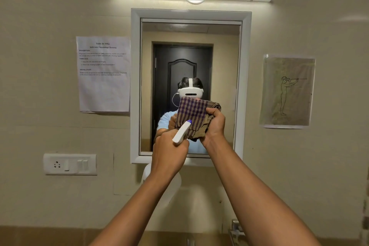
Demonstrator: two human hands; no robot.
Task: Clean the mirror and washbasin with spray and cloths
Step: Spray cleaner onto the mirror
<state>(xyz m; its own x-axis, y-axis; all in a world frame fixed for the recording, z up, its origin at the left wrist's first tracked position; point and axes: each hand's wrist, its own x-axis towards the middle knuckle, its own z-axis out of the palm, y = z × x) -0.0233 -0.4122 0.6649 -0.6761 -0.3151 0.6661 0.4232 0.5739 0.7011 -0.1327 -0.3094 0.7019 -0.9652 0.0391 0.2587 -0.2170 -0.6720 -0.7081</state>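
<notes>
While the left hand [169, 154] gripped the spray bottle [182, 131], nozzle aimed at the checked cloth [192, 115], the right hand [214, 126] clutched that cloth bunched before the mirror [189, 62]. Judging by this, the cloth was only being wetted — wiping of mirror and washbasin remained.

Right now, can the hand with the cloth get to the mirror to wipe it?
Probably yes. The right hand holds the checked cloth up in front of the mirror, with nothing between them. The spray bottle in the left hand sits off to the side.
</notes>
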